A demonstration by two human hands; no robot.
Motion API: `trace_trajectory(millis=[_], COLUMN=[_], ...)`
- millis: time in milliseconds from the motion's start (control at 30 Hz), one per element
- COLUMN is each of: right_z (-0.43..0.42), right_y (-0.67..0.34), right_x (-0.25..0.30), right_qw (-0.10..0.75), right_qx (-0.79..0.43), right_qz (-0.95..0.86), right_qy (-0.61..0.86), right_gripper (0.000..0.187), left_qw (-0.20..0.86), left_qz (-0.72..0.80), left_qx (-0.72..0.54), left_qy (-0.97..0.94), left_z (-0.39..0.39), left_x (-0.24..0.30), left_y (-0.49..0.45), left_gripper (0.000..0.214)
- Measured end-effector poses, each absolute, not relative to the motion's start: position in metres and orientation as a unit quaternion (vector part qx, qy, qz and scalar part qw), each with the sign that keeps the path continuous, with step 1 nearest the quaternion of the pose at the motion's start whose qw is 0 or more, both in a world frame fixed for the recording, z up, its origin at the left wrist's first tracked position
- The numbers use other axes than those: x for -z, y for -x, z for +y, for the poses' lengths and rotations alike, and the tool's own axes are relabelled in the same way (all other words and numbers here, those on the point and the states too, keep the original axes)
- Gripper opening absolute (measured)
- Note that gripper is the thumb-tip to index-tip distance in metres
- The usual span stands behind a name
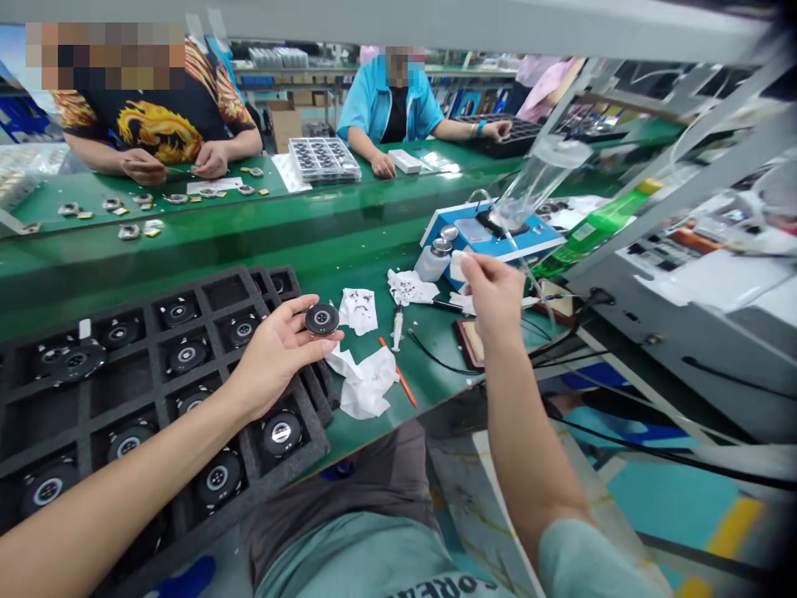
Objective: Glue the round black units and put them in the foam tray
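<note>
Bright light; right side blurred, right corners dark.

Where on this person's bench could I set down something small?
The green bench looks bare behind the tissues, between the black tray and blue device, with a smaller patch by the near edge, between orange stick and brown box. It's crowded around the device; the tray fills the left.

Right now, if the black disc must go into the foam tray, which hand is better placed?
Probably the left hand: it holds the black disc near the foam tray. The right hand is farther away, holding a white piece.
</note>
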State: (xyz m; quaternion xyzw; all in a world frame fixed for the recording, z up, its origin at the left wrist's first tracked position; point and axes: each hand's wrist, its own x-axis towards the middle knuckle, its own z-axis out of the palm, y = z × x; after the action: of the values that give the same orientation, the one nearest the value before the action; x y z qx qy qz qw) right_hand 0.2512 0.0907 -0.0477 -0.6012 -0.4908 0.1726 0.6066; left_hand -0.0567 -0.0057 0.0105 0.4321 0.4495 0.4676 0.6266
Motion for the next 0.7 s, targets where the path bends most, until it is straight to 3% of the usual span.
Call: trace_trajectory(millis=[33, 100, 333, 567, 700], right_z=[0.109, 0.138, 0.179, 0.194, 0.197], right_y=[-0.265, -0.281, -0.274, -0.272, -0.271], right_x=[0.045, 0.039, 0.031, 0.03, 0.031], right_qw=[0.541, 0.492, 0.352, 0.249, 0.232], right_qx=[-0.095, -0.053, -0.003, 0.031, 0.028], right_qz=[-0.533, -0.561, -0.631, -0.649, -0.652], right_qy=[0.644, 0.664, 0.692, 0.718, 0.721], right_gripper=[0.036, 0.035, 0.025, 0.023, 0.02], left_qw=[0.629, 0.633, 0.644, 0.66, 0.663], left_qz=[0.447, 0.447, 0.452, 0.438, 0.438], left_qx=[-0.467, -0.469, -0.46, -0.441, -0.439], left_qy=[-0.431, -0.424, -0.411, -0.422, -0.419], left_z=[-0.006, -0.005, -0.006, -0.004, -0.004], left_x=[-0.01, -0.011, -0.015, -0.01, -0.008], left_y=[0.057, 0.057, 0.057, 0.061, 0.061], left_gripper=[0.07, 0.067, 0.066, 0.068, 0.065])
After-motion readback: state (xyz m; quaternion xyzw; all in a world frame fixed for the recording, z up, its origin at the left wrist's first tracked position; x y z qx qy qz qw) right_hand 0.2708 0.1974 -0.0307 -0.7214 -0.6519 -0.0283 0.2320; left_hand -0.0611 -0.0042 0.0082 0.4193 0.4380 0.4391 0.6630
